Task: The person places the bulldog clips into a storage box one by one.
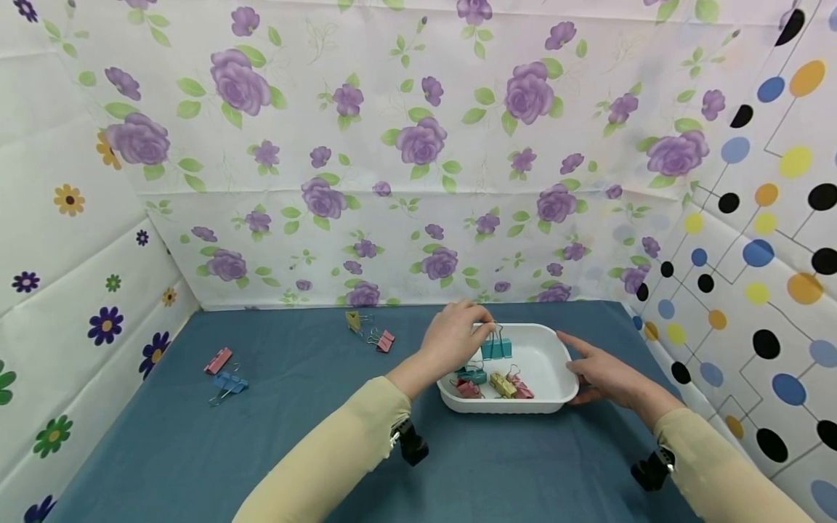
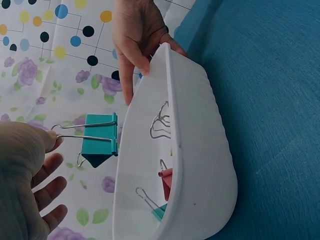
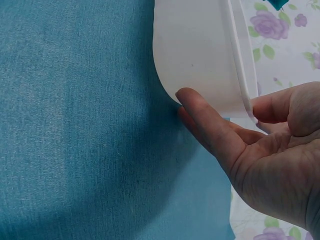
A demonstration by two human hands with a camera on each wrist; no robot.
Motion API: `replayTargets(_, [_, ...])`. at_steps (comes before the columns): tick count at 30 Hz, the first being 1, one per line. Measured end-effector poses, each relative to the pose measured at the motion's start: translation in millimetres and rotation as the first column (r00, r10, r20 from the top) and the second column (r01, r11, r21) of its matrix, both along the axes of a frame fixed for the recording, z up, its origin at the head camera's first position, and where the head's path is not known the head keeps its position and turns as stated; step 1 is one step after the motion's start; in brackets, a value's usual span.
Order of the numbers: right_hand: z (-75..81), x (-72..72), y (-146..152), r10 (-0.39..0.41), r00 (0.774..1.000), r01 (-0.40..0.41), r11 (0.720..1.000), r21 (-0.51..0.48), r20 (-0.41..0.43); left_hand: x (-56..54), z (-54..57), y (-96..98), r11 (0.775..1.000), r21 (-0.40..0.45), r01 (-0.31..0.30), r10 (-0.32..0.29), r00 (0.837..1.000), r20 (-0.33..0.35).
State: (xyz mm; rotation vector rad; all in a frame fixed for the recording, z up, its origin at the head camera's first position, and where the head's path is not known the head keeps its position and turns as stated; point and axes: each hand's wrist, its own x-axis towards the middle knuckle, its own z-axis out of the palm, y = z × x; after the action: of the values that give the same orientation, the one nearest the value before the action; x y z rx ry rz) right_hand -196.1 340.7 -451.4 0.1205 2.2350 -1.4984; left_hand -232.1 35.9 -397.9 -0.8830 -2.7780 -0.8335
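A teal binder clip (image 2: 98, 140) hangs over the white tray (image 1: 549, 363), its wire handles pinched between thumb and finger of my left hand (image 1: 455, 334). In the left wrist view the other fingers of that hand spread loosely below the handles. My right hand (image 1: 604, 374) holds the right end of the tray; in the right wrist view its fingers (image 3: 205, 115) lie against the tray's outer wall and at its rim. Inside the tray's near left part lie several binder clips: a teal one (image 1: 472, 375), a yellow one (image 1: 502, 385) and pink ones (image 1: 521, 387).
On the blue cloth (image 1: 314, 407), left of the tray, lie a yellow clip (image 1: 354, 322) and a pink clip (image 1: 385, 341). Farther left are another pink clip (image 1: 219, 360) and a blue clip (image 1: 231, 383). Patterned sheets (image 1: 418, 211) stand behind and at both sides.
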Motion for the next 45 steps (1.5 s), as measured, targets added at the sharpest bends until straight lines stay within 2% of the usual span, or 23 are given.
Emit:
replayTargets(19, [0.8, -0.7, -2, -0.004, 1.0, 0.004, 1.0, -0.003, 0.007, -1.4, -12.6, 7.2, 1.0, -0.017, -0.022, 0.022, 0.999, 0.038])
replayTargets(30, [-0.6, -0.6, 0, 0.0, 1.0, 0.0, 1.0, -0.017, 0.01, 1.2, -12.2, 6.3, 1.0, 0.018, -0.004, 0.003, 0.996, 0.086])
replayTargets(45, [-1.0, 0.1, 1, 0.003, 1.0, -0.003, 1.0, -0.016, 0.003, 1.1, -10.4, 3.5, 0.999, 0.034, 0.008, -0.011, 0.997, 0.08])
